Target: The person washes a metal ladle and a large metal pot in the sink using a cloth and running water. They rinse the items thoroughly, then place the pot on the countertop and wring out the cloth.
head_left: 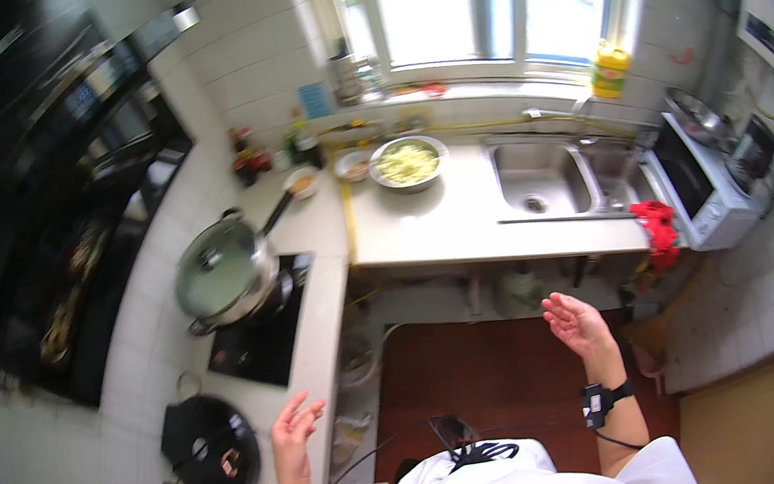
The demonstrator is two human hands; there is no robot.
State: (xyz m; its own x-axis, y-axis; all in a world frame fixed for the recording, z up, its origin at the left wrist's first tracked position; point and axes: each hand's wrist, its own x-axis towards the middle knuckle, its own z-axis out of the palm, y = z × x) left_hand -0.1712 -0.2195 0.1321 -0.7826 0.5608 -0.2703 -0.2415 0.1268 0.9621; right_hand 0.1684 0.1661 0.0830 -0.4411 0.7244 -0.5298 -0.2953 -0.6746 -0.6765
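Observation:
My left hand [296, 428] hovers near the front edge of the left counter [325, 305], empty, with its fingers apart. My right hand [576, 324] is raised in front of the sink counter, palm turned inward and holding nothing. Each wrist wears a black strap with a small device. Ahead of the left hand is a black cooktop [254, 362], where a steel pot [248, 302] sits under a glass lid [212, 266]. Another long dark handle [277, 212] shows behind the pot. A metal bowl [416, 183] of pale yellow cut food [407, 160] stands on the far counter.
Beyond my right hand are a double sink [540, 179], a red cloth [657, 229] and a microwave oven [720, 208]. Small bowls [352, 167] and bottles [307, 144] fill the corner. A range hood [121, 238] overhangs the left; a dark round lid [196, 424] lies nearby.

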